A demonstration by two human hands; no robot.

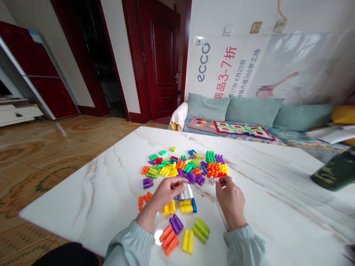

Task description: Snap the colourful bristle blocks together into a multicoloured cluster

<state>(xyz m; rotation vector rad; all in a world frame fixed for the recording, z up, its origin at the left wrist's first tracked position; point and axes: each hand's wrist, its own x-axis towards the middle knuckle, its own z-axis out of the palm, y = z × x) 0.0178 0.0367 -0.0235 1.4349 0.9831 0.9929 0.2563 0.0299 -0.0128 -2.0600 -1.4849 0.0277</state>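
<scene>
Many coloured plastic bullet-shaped blocks [177, 166] lie scattered on a white marble table [271, 192]. A joined panel of green, purple and orange blocks [215, 165] lies at the right of the pile. My left hand [166, 192] is curled over a white block piece [186, 192] and grips it. My right hand [230, 199] pinches a small white piece at the panel's near edge [215, 180]. Yellow, purple, orange and green block groups [185, 232] lie near my wrists.
A dark green object [335, 171] lies blurred at the table's right edge. Behind the table stands a sofa with teal cushions [249, 111] and a colourful mat. A red door [162, 55] and tiled floor [41, 147] are at the left.
</scene>
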